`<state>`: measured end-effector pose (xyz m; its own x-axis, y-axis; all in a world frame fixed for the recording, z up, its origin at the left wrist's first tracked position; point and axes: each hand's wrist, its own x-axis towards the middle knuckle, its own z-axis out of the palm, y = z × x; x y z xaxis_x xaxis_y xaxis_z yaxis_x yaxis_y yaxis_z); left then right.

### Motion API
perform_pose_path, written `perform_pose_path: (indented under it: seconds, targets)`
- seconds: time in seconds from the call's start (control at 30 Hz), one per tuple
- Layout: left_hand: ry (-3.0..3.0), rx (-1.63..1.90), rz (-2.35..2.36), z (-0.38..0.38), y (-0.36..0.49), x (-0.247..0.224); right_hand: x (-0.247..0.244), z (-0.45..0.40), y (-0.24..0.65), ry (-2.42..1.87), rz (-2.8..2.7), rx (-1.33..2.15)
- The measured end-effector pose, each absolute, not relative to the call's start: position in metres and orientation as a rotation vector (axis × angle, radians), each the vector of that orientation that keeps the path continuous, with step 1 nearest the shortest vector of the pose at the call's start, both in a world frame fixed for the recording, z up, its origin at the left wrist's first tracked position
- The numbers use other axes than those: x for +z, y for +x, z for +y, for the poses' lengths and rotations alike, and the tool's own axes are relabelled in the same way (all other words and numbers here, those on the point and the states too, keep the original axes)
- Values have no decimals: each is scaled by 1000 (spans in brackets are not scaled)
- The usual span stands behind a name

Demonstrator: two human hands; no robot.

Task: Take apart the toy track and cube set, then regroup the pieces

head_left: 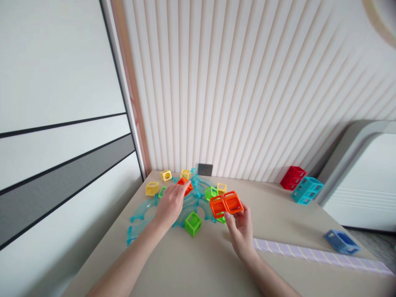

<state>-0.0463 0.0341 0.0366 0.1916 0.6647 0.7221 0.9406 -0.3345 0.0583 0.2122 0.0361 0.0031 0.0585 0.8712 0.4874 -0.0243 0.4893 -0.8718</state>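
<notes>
So, right hand [243, 231]: pinching orange frame [232, 203]
Left hand [171, 202]: at red-orange piece [182, 181], grip unclear
Reach: pickup, we judge; pinch needed

No readable text, label, brand, number or sign anywhere in view.
</notes>
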Motion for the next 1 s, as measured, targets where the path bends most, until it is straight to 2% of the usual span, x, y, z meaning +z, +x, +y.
perform_pose_path:
  seconds: [0.17, 0.37, 0.63, 0.73, 0.8, 1.0]
  targets:
    - [-2204, -613, -1711, 71, -41, 41, -3, 35, 212, -828, -1435, 714]
    - [-2217, -606, -1778, 97, -40, 34, 1, 34, 213, -845, -1454, 696]
    - [-2373, -865, -1628, 64, -15, 51, 0, 34, 213, -864, -1480, 707]
    - [-2675, -1246, -1520, 36, -6, 63, -2, 31, 215, -810, -1522, 706]
    - [-2795, -1369, -1555, 21, -5, 70, -3, 28, 217, -772, -1571, 706]
    - [-2967, -1353, -1649, -7, -15, 74, -1, 20, 220, -699, -1798, 599]
